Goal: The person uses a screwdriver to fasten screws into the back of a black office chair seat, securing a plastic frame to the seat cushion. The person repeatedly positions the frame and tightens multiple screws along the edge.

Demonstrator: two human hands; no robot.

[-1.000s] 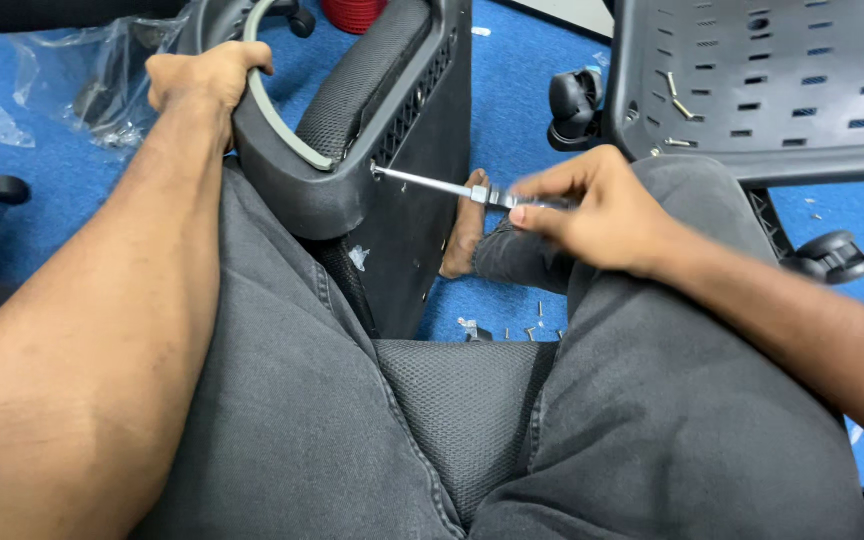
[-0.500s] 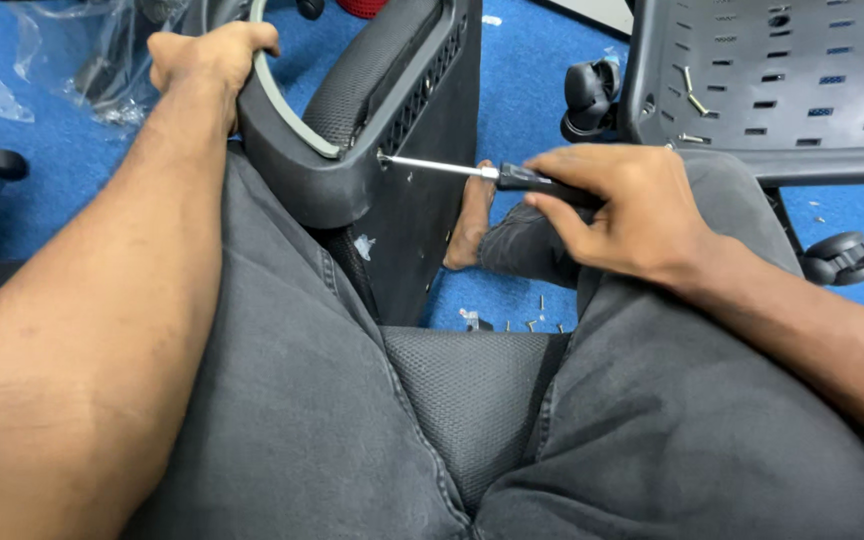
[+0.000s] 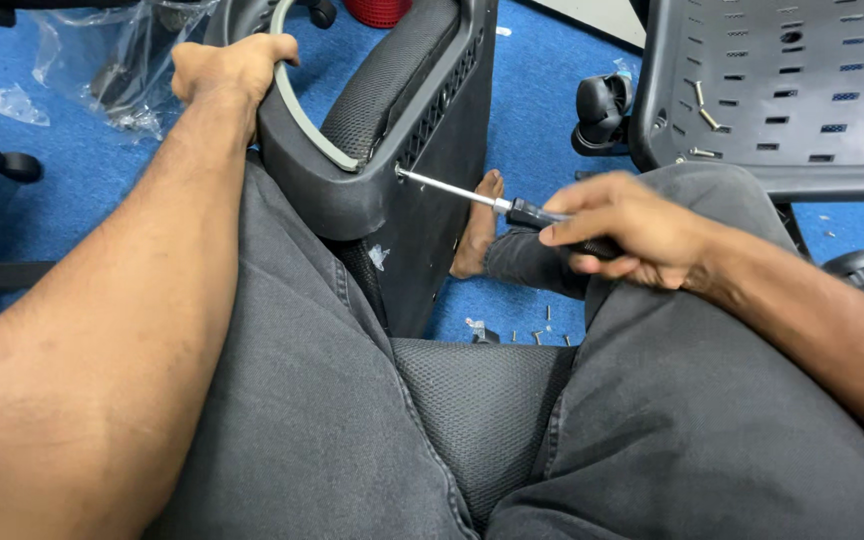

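Note:
My left hand (image 3: 230, 68) grips the top rim of a black plastic chair armrest frame (image 3: 372, 130) that leans between my knees. My right hand (image 3: 632, 228) is closed around the black handle of a screwdriver (image 3: 492, 200). Its steel shaft runs left and its tip sits against the side of the armrest frame, just below the slotted edge. Both my thighs in dark grey trousers fill the lower part of the view, resting on a black mesh seat (image 3: 482, 400).
A grey perforated chair seat pan (image 3: 782, 90) with loose screws on it lies at the upper right, a black caster (image 3: 602, 110) beside it. Clear plastic wrapping (image 3: 102, 60) lies on the blue carpet at upper left. Small screws (image 3: 532, 335) lie on the floor by a bare foot (image 3: 474, 235).
The view has shifted slightly. My right hand has stayed on the screwdriver with its grip turned, the tip remaining at the armrest frame. The left hand keeps its hold on the rim.

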